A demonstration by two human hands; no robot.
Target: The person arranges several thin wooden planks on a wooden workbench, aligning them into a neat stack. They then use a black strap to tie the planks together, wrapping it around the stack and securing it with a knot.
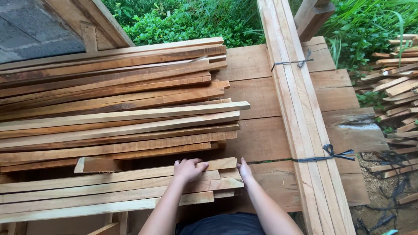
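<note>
My left hand (pixel 188 169) lies palm down on top of a small stack of thin wooden slats (pixel 109 187) near me, fingers curled over the upper slat. My right hand (pixel 244 170) presses against the right ends of the same slats, fingers together. A larger heap of long wooden slats (pixel 113 109) lies just beyond the small stack. Both rest on a platform of wide wooden boards (pixel 261 135).
A tied bundle of long pale slats (pixel 300 122), bound with dark straps, runs front to back on the right. More loose slats (pixel 398 87) are piled on the ground at far right. Green bushes (pixel 191 21) grow behind. A short offcut (pixel 96 165) lies between the stacks.
</note>
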